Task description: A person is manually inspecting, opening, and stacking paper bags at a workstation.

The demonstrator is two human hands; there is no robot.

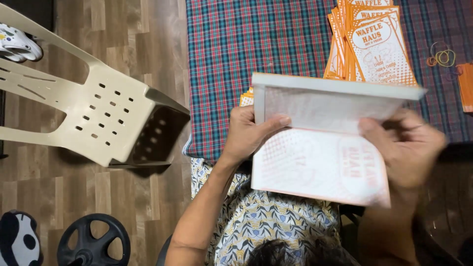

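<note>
I see my left hand [249, 135] and right hand [406, 148] both clamped on a folded paper bag [320, 162]; orange bag stack [369, 44] at twelve o'clock.

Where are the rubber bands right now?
In the head view, the rubber bands lie at the upper right on the plaid cloth, just right of the fanned stack of orange paper bags.

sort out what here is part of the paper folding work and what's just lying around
In the work:
- left hand and right hand, both holding the paper bag by its folded flap
- fanned stack of orange printed bags
- rubber bands
- plaid cloth

Lying about:
- beige plastic chair, tipped over
- black wheel
- shoe
</note>
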